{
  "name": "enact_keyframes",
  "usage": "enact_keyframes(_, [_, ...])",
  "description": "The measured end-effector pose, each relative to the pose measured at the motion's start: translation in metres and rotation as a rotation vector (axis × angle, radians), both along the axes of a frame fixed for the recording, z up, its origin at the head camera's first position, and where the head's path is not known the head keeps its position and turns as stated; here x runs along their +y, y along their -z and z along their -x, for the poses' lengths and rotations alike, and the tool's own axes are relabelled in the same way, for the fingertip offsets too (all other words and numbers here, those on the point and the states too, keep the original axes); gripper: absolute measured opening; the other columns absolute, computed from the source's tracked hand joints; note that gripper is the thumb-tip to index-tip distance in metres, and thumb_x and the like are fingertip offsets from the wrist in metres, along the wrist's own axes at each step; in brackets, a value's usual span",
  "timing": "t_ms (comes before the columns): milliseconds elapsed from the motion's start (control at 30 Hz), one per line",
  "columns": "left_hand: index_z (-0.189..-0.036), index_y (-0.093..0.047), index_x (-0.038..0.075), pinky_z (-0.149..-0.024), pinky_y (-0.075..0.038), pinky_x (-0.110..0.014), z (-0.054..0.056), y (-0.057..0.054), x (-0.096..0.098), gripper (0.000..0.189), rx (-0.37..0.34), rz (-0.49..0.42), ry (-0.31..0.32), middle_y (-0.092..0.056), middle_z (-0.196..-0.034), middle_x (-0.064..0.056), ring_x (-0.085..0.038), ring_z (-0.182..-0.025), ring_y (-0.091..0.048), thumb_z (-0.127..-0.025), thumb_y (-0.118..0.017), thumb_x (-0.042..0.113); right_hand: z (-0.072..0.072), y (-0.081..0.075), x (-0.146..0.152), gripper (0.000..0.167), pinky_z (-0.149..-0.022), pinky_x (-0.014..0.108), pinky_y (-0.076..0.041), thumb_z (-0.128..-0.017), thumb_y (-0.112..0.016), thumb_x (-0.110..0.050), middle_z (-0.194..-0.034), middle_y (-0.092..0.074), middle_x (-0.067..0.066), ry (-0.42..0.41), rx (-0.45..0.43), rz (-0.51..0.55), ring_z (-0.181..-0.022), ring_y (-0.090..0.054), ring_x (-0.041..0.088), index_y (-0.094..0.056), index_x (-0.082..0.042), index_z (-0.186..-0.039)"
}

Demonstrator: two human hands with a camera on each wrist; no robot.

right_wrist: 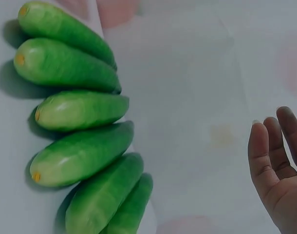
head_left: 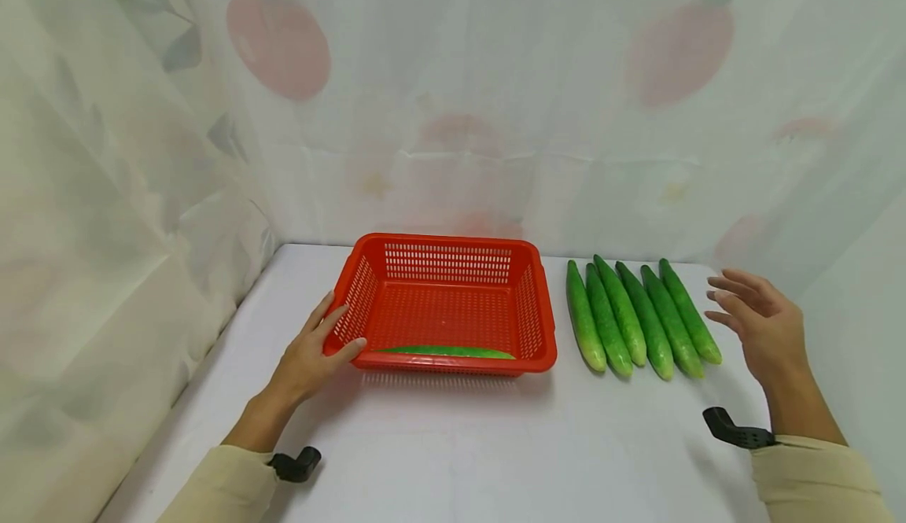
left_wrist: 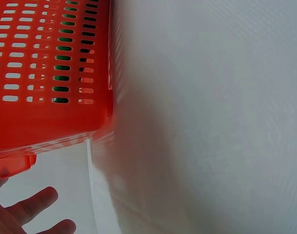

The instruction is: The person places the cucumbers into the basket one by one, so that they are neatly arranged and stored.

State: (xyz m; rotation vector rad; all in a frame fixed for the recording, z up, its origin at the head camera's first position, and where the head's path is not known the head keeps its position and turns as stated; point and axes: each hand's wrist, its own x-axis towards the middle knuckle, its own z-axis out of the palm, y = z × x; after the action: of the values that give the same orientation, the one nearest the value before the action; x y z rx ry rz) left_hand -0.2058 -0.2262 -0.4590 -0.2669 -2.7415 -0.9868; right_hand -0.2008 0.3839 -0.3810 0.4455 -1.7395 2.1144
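My left hand (head_left: 306, 362) rests at the front left corner of a red plastic basket (head_left: 442, 364), thumb by the front rim and fingers spread along the left side. In the left wrist view, its fingertips (left_wrist: 44, 199) are spread apart just past the basket's corner. Inside the basket a green cucumber (head_left: 446, 351) lies along the front wall, partly hidden by the rim. My right hand (head_left: 767, 322) is raised to the right of several cucumbers (head_left: 623, 314) lying side by side, its fingers loosely bent with nothing in them. The right wrist view shows those cucumbers (right_wrist: 80, 109) apart from the hand.
A white table (head_left: 453, 444) carries the basket and the cucumbers. Behind it hangs a pale curtain (head_left: 453, 75) with faded fruit prints, and another curtain side (head_left: 106, 232) borders the left edge. Both wrists wear black camera mounts (head_left: 296, 465).
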Motion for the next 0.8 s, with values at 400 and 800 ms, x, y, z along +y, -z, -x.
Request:
enact_keyframes(400, [-0.147,-0.041,0.010,-0.095,-0.033,-0.065,-0.001,-0.001,0.000,0.077,0.001,-0.004,0.003,-0.016,-0.159,0.000,-0.041,-0.133,-0.033,-0.087,-0.064,0.053,0.006,0.027,0.022,0.038,-0.074,0.014,-0.049,-0.091,-0.066,-0.002,-0.109,-0.065,-0.003,0.283,-0.190,-0.169,-0.094,-0.061,0.005,-0.060,-0.006,-0.128])
enact_keyframes(800, [-0.148,-0.040,0.010,-0.096,-0.032,-0.065,-0.002,-0.002,0.001,0.078,-0.012,-0.016,0.001,-0.016,-0.159,0.000,-0.040,-0.135,-0.032,-0.087,-0.064,0.054,0.013,0.066,0.045,0.054,-0.113,0.035,-0.009,-0.088,-0.073,-0.024,-0.124,-0.053,-0.013,0.356,-0.518,-0.153,-0.100,-0.051,-0.003,-0.054,-0.025,-0.139])
